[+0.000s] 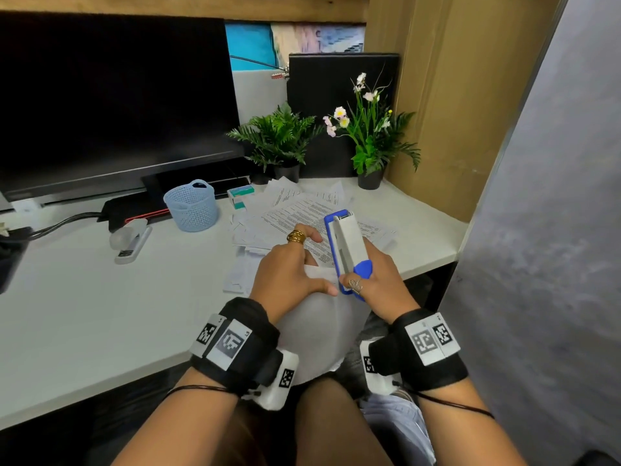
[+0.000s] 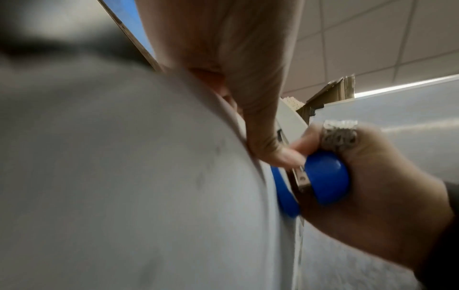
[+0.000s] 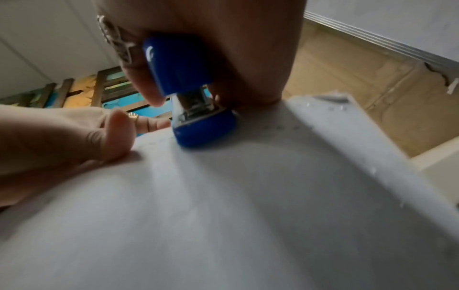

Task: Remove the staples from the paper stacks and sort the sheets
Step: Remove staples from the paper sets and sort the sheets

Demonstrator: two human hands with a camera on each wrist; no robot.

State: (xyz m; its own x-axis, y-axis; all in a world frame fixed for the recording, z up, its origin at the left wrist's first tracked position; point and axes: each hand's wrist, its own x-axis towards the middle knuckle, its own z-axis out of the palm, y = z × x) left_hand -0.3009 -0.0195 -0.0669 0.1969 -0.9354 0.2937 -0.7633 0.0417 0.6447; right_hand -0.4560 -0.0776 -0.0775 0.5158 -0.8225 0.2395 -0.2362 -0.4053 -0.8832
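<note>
A blue-and-white stapler is gripped in the right hand, its rear end set against a curved stack of white sheets pinched by the left hand, with loose printed sheets spread on the counter beyond both hands.

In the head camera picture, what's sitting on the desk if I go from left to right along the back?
Gray stapler → blue basket → small green box → fern plant → flower plant.
</note>
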